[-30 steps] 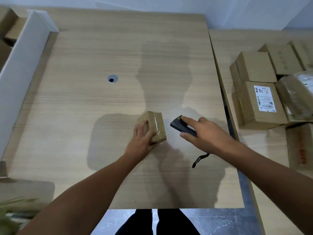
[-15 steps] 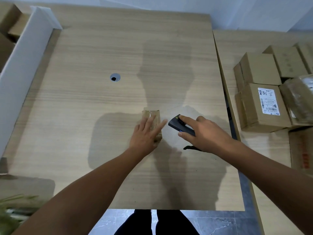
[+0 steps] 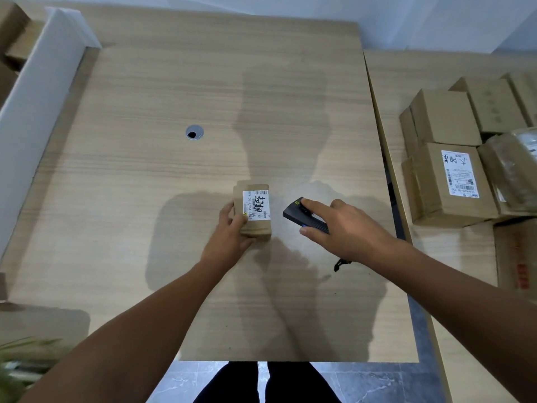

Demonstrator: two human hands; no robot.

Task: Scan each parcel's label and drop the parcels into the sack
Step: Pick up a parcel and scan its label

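A small brown parcel (image 3: 253,228) is held on the wooden table (image 3: 203,82), near its middle, with the white label (image 3: 256,205) turned up. It is gripped at its near left corner by the left hand (image 3: 229,242), whose fingers are curled round the side while the thumb lies on top, just touching the label's near left edge. A dark handheld scanner (image 3: 299,214) is held just to the right of the parcel by the right hand (image 3: 345,228), with the fingers wrapped round its body and the index finger stretched along its top; its nose is pointed left, towards the label.

The scan is judged to be the step in hand. A misread could be caused by the thumb covering part of the printing, or by the flat angle at which the scanner is aimed across the label. The dangling strap (image 3: 339,264) could be caught on the table edge. No sack is seen, so the drop cannot be judged. More cartons (image 3: 444,181) are stacked at the right.
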